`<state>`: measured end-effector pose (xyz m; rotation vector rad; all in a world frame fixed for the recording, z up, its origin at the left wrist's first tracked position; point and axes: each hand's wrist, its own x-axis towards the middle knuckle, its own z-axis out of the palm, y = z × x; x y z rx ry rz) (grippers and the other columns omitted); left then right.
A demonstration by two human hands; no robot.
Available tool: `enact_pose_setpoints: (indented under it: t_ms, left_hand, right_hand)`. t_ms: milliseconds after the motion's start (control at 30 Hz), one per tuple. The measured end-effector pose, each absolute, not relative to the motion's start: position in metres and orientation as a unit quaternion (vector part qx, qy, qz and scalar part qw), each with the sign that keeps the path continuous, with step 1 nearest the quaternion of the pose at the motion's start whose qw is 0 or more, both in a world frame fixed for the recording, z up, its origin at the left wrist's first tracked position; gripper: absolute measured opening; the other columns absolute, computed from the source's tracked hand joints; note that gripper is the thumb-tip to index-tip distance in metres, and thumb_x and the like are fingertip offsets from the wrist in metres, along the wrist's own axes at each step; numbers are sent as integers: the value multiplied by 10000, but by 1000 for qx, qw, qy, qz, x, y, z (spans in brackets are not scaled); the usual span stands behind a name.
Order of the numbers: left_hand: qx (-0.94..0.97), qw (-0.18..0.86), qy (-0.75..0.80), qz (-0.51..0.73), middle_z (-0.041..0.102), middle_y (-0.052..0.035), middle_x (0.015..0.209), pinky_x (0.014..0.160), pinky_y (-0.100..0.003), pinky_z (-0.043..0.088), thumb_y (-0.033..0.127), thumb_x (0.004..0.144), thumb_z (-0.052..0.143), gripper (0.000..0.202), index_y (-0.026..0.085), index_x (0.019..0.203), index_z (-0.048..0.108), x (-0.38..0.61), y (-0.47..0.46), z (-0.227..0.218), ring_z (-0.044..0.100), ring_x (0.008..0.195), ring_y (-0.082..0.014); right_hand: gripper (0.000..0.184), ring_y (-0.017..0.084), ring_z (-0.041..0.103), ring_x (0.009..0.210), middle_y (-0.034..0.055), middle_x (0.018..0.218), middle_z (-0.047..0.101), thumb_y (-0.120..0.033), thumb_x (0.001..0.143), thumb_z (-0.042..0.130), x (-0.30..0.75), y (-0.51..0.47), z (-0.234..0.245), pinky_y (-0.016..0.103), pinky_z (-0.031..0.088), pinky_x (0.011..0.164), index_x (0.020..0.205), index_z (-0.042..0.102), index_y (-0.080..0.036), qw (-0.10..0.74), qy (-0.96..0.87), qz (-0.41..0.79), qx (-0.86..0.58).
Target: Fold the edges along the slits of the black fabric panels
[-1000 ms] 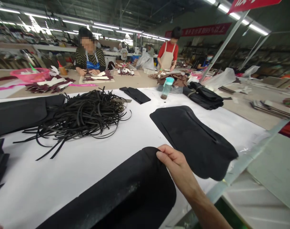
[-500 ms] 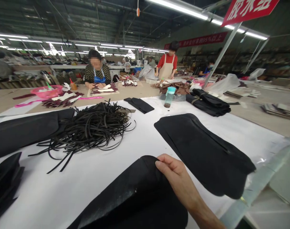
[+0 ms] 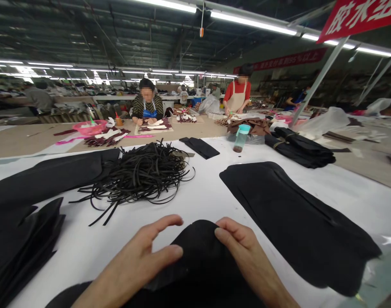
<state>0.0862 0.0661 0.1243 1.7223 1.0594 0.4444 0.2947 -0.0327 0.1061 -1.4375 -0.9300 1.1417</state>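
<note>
A black sheet of leather-like material [image 3: 204, 256] rises toward me at the bottom middle, its rounded end uppermost. My right hand [image 3: 242, 241] pinches its upper right edge between thumb and fingers. On the other side my left hand [image 3: 150, 248] has thumb and forefinger spread apart, the thumb over or close to the sheet's left edge; whether it touches I cannot tell. Flat on the white table [image 3: 182, 188] to the right lie large black cut pieces [image 3: 294, 218]. A tangled heap of thin black strips [image 3: 144, 171] sits beyond my left hand.
Black pieces [image 3: 25, 248] are piled at the left, with a long black panel [image 3: 54, 175] behind. A small folded black piece [image 3: 200, 147], a teal-lidded bottle [image 3: 241, 139] and a tied black bundle [image 3: 301, 147] lie farther back. Two people [image 3: 147, 105] work across the table.
My left hand has come into view at the sheet's left side. My right hand keeps its pinch on the sheet. The whole view has shifted, with the surroundings now farther right.
</note>
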Motion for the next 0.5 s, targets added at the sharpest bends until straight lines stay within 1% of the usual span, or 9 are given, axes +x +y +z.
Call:
enact_pose_setpoints:
  t_ms: [33, 67, 100, 133, 167, 233, 367, 433, 500]
  left_hand:
    - [703, 558, 408, 166, 608, -33, 1181, 828, -296, 454, 381, 684, 676, 488, 270, 1152, 589, 103, 66, 129, 577, 993, -235]
    - [684, 613, 371, 137, 657, -43, 1033, 744, -277, 461, 358, 695, 663, 386, 228, 1056, 631, 117, 66, 131, 602, 861, -207]
    - [667, 645, 350, 125, 667, -37, 869, 665, -253, 446, 345, 706, 646, 277, 190, 935, 654, 128, 67, 131, 591, 741, -173]
    - [648, 671, 340, 121, 635, -17, 727, 594, -232, 413, 339, 713, 632, 204, 167, 821, 648, 135, 67, 130, 553, 639, -141]
    - [629, 686, 343, 128, 583, 4, 629, 544, -217, 374, 340, 716, 623, 185, 156, 735, 624, 139, 67, 127, 508, 573, -117]
    - [603, 693, 366, 151, 518, 27, 569, 501, -207, 318, 349, 706, 624, 199, 153, 686, 593, 142, 66, 120, 445, 522, -94]
    - [606, 688, 371, 148, 493, 27, 570, 491, -211, 289, 363, 701, 626, 217, 148, 701, 603, 140, 60, 116, 413, 512, -88]
    - [605, 683, 382, 145, 464, 34, 549, 474, -209, 265, 386, 692, 633, 240, 152, 666, 586, 139, 58, 118, 388, 499, -85]
    - [592, 688, 393, 145, 432, 43, 530, 456, -206, 239, 408, 680, 642, 266, 161, 636, 554, 137, 57, 120, 360, 485, -81]
  right_hand:
    - [252, 95, 365, 550, -49, 591, 434, -388, 867, 490, 294, -32, 107, 213, 297, 491, 736, 551, -181, 511, -391, 475, -600]
    - [256, 95, 364, 552, -49, 592, 431, -390, 870, 483, 293, -32, 109, 210, 296, 489, 733, 546, -183, 506, -396, 471, -604]
    - [269, 96, 362, 556, -50, 591, 424, -394, 875, 475, 293, -32, 110, 209, 296, 490, 720, 538, -184, 500, -404, 463, -610]
    - [284, 97, 361, 561, -50, 590, 416, -397, 880, 466, 293, -32, 111, 208, 298, 492, 702, 528, -184, 494, -413, 453, -617]
    - [296, 99, 363, 568, -50, 593, 413, -401, 881, 462, 293, -32, 112, 207, 300, 494, 688, 520, -185, 486, -424, 444, -622]
    - [280, 104, 386, 595, -46, 615, 434, -392, 871, 480, 293, -30, 115, 207, 317, 514, 687, 523, -186, 469, -447, 434, -626]
    - [223, 120, 434, 639, -36, 644, 498, -351, 842, 519, 289, -24, 121, 214, 348, 562, 701, 571, -187, 452, -473, 417, -630]
    - [265, 118, 424, 625, -39, 612, 474, -351, 850, 497, 287, -22, 123, 215, 339, 555, 646, 543, -188, 455, -473, 396, -642]
    - [305, 112, 391, 596, -46, 579, 419, -358, 856, 480, 285, -20, 124, 216, 320, 532, 601, 480, -191, 458, -466, 383, -653]
